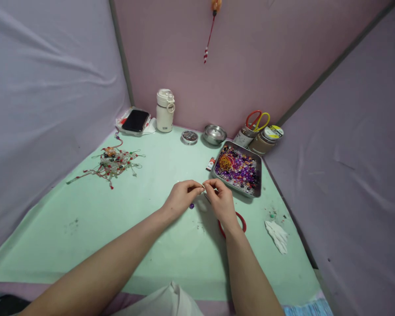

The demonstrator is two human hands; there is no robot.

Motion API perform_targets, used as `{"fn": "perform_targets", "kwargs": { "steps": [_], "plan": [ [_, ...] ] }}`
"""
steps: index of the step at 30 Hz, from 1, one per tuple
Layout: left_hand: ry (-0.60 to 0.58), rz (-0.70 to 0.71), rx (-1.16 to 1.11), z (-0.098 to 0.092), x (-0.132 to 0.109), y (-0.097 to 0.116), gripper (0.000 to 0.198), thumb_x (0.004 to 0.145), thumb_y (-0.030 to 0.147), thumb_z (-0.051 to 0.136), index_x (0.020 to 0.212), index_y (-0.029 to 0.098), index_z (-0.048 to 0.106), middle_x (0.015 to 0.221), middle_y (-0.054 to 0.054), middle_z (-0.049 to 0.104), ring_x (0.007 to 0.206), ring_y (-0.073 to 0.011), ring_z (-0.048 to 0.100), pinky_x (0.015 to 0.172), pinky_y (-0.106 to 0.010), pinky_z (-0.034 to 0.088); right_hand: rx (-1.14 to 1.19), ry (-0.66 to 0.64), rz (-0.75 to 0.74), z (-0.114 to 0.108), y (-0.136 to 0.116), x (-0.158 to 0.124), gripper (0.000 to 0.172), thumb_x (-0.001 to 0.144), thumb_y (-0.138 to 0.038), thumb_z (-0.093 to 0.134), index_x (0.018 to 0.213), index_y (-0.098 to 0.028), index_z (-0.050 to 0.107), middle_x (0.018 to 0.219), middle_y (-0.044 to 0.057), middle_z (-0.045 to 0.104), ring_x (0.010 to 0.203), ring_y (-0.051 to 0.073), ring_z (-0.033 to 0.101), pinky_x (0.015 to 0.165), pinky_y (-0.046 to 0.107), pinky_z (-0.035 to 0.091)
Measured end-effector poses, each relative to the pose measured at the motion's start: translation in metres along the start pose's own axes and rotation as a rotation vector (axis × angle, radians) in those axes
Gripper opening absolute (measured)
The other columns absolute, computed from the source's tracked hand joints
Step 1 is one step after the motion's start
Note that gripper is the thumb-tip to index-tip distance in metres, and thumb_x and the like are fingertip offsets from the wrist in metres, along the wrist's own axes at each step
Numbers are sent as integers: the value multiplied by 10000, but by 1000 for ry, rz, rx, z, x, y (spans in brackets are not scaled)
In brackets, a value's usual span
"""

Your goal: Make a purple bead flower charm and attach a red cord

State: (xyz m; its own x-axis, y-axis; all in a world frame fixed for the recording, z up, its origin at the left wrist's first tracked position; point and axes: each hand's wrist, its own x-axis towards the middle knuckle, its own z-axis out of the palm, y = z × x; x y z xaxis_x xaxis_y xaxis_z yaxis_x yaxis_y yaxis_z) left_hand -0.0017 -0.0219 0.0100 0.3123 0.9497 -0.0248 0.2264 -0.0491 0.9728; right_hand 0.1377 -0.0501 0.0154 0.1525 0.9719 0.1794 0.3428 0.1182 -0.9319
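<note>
My left hand (185,195) and my right hand (220,199) meet over the middle of the table, fingertips pinched close together. Whatever lies between the fingertips is too small to make out. Just below my left fingers is a purple bead (191,206); whether it hangs from a thread or lies on the table I cannot tell. Under my right wrist lies a red loop handle (244,222), partly covered by the arm. Right behind my right hand stands a metal tray (260,186) of purple, clear, orange and dark beads, with a tangle of golden-brown thread (226,162) on top.
A pile of beaded strings (115,162) lies at left. Along the back are a phone (136,120), a white bottle (165,114), a round container (190,137), a metal bowl (214,134), scissors (257,120) in a jar and a lidded jar (263,141). Crumpled white tissue (277,237) lies right.
</note>
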Motion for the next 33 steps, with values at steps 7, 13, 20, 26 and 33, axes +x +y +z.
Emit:
{"fn": "perform_targets", "kwargs": {
  "steps": [7,13,20,26,33],
  "plan": [
    [7,-104,-195,-1,-2,8,215,712,361,657,731,153,709,716,-38,669,655,-152,558,596,-269,423,110,-24,51,-1,-2,1,196,822,-369,582,852,-190,656,824,22,646,768,159,570,697,273,442],
    [72,-128,-312,-6,0,8,225,673,369,713,738,154,732,765,-62,694,739,-167,579,730,-301,443,143,-60,128,-2,1,2,286,798,-389,596,995,-193,663,885,42,677,772,164,580,699,289,451],
    [106,-129,-391,-7,3,4,238,651,381,744,731,157,732,779,-64,698,769,-175,582,766,-310,422,28,-131,139,3,-1,1,187,753,-358,619,706,-178,637,680,-4,624,621,130,513,636,267,419],
    [122,-132,-404,-6,4,3,242,640,388,754,718,159,732,747,-54,684,744,-163,561,760,-308,413,13,-138,124,4,1,-1,216,770,-386,605,719,-177,623,677,-5,608,595,124,486,597,254,401],
    [136,-124,-415,-7,4,4,273,626,412,760,726,158,736,742,-61,683,750,-173,557,757,-318,423,15,-147,112,5,4,-1,229,784,-395,593,737,-173,624,681,-3,599,584,116,467,585,249,400]
  ]
}}
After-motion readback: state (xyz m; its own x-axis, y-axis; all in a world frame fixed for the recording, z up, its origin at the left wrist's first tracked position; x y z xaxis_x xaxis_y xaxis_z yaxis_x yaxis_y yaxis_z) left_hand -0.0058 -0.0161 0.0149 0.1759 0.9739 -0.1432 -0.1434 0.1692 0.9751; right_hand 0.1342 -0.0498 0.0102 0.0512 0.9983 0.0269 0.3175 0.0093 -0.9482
